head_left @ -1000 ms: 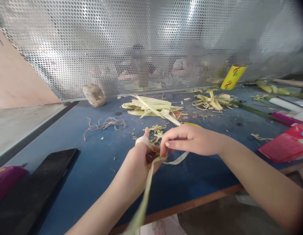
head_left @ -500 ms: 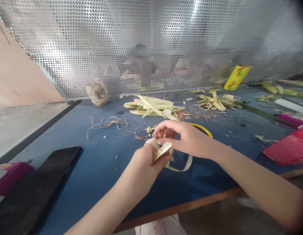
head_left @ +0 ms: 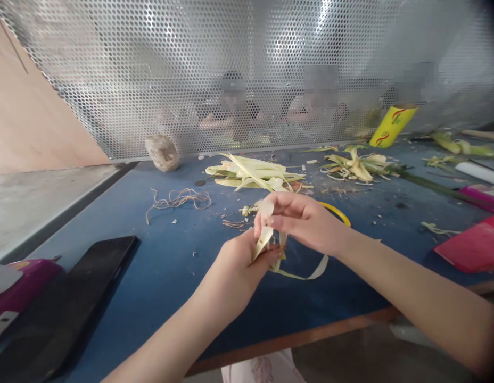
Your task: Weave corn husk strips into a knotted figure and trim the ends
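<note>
My left hand is closed around the lower part of a pale leaf strip above the blue table. My right hand pinches the upper end of the same strip with thumb and fingers. The strip's loose tail curls down to the right onto the table. A yellow ring lies just behind my right hand, partly hidden by it.
A pile of pale leaf strips lies behind my hands, with more green scraps to the right. A black phone and purple case lie left. Red packet right. Twine, a stone, yellow tube, perforated metal screen.
The strip was wrapped over my left fingers; my right hand has lifted its end upward and slightly right. The long piece hanging below the table edge is no longer seen.
</note>
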Available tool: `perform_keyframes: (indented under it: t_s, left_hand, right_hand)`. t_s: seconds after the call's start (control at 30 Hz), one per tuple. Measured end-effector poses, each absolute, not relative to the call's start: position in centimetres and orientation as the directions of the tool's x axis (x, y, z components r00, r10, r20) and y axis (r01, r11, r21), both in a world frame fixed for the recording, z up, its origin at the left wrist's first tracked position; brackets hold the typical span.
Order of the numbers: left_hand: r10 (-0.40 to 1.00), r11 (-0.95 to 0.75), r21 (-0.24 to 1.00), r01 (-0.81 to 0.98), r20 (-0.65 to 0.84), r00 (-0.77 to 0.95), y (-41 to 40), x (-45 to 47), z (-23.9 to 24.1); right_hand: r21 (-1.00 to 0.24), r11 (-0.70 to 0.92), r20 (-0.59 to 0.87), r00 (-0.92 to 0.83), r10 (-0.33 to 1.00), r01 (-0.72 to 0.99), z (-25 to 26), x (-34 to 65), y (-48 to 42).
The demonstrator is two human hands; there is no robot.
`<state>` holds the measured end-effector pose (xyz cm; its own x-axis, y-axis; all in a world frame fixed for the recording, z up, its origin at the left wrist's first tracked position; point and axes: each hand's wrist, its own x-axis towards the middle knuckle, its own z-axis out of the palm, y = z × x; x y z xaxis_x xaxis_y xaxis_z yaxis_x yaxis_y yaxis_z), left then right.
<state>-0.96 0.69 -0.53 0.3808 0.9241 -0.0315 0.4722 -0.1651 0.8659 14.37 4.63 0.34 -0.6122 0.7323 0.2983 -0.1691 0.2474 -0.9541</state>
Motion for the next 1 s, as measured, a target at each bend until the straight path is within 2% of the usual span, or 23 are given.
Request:
perform_keyframes:
  t_s: [0.1, 0.17, 0.3, 0.43, 0.57, 0.63, 0.83, 1.0]
  left_hand:
    - [0.927, -0.158, 0.891, 0.426, -0.015, 0.375, 0.8, -0.9, -0.3]
    - [0.932, -0.139, 0.910, 0.391, -0.013, 0.361, 0.9, -0.9, -0.2]
    - [0.945, -0.041, 0.938, 0.345, -0.076, 0.318, 1.1, -0.9, 0.1]
    - [0.928, 0.023, 0.973, 0.231, -0.107, 0.356, 1.3, -1.0, 0.0]
    - [0.933, 0.081, 0.983, 0.165, -0.133, 0.333, 1.3, -0.9, 0.2]
    - [0.941, 0.085, 0.985, 0.148, -0.128, 0.314, 1.2, -0.7, 0.4]
    - [0.939, 0.097, 0.988, 0.120, -0.131, 0.319, 1.1, -0.5, 0.8]
    - [0.939, 0.101, 0.986, 0.131, -0.137, 0.314, 1.2, -0.8, 0.7]
  right_hand:
    - [-0.915, 0.254, 0.395, -0.564, 0.725, -0.314, 0.5, 14.6, 4.8]
    - [-0.907, 0.309, 0.418, -0.526, 0.741, -0.286, 0.7, 15.0, 4.9]
    - [-0.858, 0.513, 0.447, -0.536, 0.716, -0.030, 1.5, 15.9, 4.3]
    - [-0.640, 0.748, 0.424, -0.732, 0.533, 0.174, 2.0, 16.5, 3.6]
    - [-0.465, 0.833, 0.416, -0.756, 0.506, 0.301, 1.6, 16.6, 3.8]
    - [-0.460, 0.831, 0.430, -0.740, 0.517, 0.313, 1.3, 16.5, 4.0]
    - [-0.563, 0.782, 0.491, -0.653, 0.577, 0.267, 0.9, 15.7, 3.9]
    - [-0.531, 0.793, 0.523, -0.621, 0.585, 0.299, 0.4, 15.0, 3.7]
